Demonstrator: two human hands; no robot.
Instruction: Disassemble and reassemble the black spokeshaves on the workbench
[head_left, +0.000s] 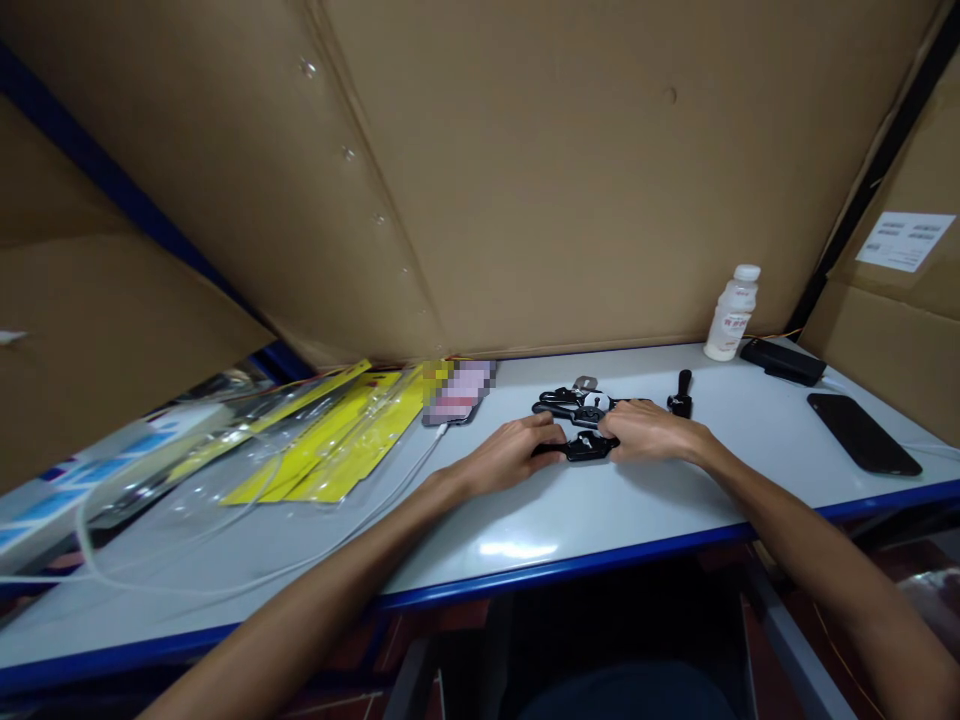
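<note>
A black spokeshave (589, 447) lies crosswise on the table in front of me. My left hand (521, 455) is closed around its left handle. At its other end, my right hand (649, 432) has its fingers closed over the right handle and hides it. Just behind sits another black spokeshave (577, 412), partly covered by my right hand. Farther back are more black tool parts (556, 396) with a round whitish piece (598, 402) and a small metal blade (585, 383).
A short black tool (681, 395) stands right of my hands. Farther right are a bottle (733, 315), a black box (784, 361) and a phone (864, 432). Yellow packaging cards (352, 440) and a white cable (352, 545) lie on the left. Cardboard (562, 180) walls the back.
</note>
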